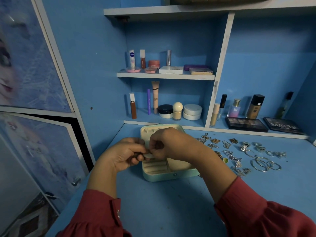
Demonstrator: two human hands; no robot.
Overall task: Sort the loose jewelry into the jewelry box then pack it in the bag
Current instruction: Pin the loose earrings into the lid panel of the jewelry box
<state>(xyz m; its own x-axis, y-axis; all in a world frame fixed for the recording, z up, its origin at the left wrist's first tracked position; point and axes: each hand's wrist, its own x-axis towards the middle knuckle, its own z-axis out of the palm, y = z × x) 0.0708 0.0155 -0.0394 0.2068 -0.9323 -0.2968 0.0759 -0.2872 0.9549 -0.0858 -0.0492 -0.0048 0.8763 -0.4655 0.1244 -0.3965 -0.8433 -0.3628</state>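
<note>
Loose jewelry right of jewelry box

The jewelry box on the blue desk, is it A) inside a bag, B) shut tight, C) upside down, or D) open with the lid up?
D: the jewelry box has its lid raised at the back and its cream compartments showing, with the left hand and right hand pinching a small pale piece over it; loose jewelry lies to its right.

I sit at a blue dressing table at home, probably a bedroom: makeup fills its shelves before me.
</note>
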